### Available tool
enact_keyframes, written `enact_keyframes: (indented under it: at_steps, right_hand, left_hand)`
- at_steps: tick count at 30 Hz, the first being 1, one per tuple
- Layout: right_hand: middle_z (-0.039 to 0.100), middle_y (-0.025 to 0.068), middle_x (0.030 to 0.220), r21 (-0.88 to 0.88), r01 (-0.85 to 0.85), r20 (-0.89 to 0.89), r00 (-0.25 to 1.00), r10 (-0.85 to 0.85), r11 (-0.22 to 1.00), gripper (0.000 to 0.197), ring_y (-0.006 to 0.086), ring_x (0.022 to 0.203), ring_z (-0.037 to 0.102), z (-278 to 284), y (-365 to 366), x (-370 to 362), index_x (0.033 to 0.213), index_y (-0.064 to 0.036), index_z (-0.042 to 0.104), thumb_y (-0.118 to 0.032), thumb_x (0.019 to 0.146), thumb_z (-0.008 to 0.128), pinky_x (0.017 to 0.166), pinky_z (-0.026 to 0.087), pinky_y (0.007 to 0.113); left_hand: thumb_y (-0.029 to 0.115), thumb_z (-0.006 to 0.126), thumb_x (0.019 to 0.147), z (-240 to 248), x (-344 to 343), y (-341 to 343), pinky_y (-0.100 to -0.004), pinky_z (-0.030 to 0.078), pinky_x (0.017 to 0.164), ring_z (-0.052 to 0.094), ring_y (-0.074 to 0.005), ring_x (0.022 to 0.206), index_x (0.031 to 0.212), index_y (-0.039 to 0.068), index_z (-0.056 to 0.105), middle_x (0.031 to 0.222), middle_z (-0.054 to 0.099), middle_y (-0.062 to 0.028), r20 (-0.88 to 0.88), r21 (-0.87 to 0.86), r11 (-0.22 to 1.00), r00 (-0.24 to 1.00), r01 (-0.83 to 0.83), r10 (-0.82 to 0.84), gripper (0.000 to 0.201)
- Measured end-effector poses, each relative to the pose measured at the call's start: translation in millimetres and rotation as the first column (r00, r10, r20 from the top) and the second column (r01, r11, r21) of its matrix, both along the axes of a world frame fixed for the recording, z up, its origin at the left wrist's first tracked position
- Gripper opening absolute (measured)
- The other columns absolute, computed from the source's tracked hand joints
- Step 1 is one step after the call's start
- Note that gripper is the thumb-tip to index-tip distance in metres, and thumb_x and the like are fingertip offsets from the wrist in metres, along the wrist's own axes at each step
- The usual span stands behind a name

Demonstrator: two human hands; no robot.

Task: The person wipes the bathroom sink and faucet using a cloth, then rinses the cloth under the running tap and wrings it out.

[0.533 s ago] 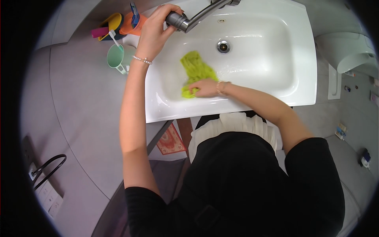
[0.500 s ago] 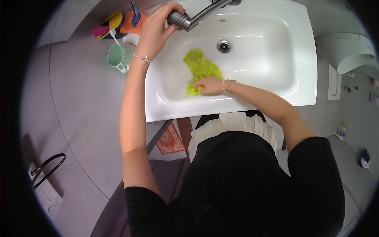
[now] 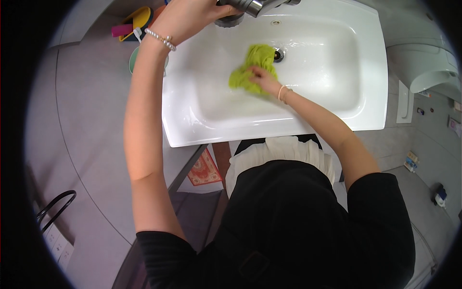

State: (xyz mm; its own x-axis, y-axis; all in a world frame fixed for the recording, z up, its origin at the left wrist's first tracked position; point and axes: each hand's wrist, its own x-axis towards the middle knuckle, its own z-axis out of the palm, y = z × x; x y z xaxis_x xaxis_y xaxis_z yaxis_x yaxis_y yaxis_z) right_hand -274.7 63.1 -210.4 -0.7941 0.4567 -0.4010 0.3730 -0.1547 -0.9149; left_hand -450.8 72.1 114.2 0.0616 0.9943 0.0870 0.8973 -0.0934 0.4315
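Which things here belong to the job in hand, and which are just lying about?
In use:
- cloth, under the right hand
- faucet, at the left hand
- sink

Lying about:
- green cup
- toothbrush
- rug

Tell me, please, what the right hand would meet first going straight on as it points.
Past the lime-green cloth under it, the right hand would probably meet the white washbasin's left wall; depth is unclear.
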Motion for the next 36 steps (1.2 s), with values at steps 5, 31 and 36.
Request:
enact_keyframes:
  at_steps: [5, 31, 36]
  right_hand:
    - [0.052, 0.0123, 0.104, -0.350, 0.449, -0.198, 0.822, -0.534, 0.822, 0.052, 0.0201, 0.090, 0.051, -4.8, 25.7, -76.7, 0.122, -0.0070, 0.041, -0.012, 0.074, 0.060, 0.079, 0.042, 0.029]
    - [0.058, 0.0083, 0.100, 0.291, -0.554, 0.150, 0.832, 0.535, 0.780, 0.034, 0.0248, 0.096, 0.050, 58.8, -59.9, 21.4, 0.106, -0.0183, 0.056, -0.019, 0.074, 0.045, 0.081, 0.040, 0.035]
    - [0.055, 0.0101, 0.110, 0.314, -0.472, 0.284, 0.875, 0.393, 0.824, 0.034, 0.0267, 0.102, 0.049, 58.4, -8.9, 117.4, 0.108, -0.0126, 0.056, -0.015, 0.077, 0.043, 0.090, 0.037, 0.035]
  left_hand:
    - [0.007, 0.063, 0.069, -3.0, -4.9, -7.1, -0.0295, 0.045, 0.065, 0.059, -0.0216, 0.072, 0.092, 0.005, 0.051, 0.077, 0.058, -0.0119, 0.009, -0.061, 0.998, 1.000, -0.029, 0.029, 0.026]
    - [0.009, 0.052, 0.085, -130.5, 60.6, -219.8, -0.0289, 0.041, 0.084, 0.058, -0.0165, 0.090, 0.107, 0.004, 0.052, 0.092, 0.062, -0.0075, 0.457, -0.154, 0.590, 0.472, -0.793, 0.754, 0.022]
    - [0.011, 0.053, 0.085, -137.1, 71.7, -196.2, -0.0292, 0.042, 0.084, 0.058, -0.0176, 0.092, 0.107, 0.005, 0.053, 0.093, 0.062, -0.0078, 0.472, -0.170, 0.646, 0.514, -0.745, 0.717, 0.023]
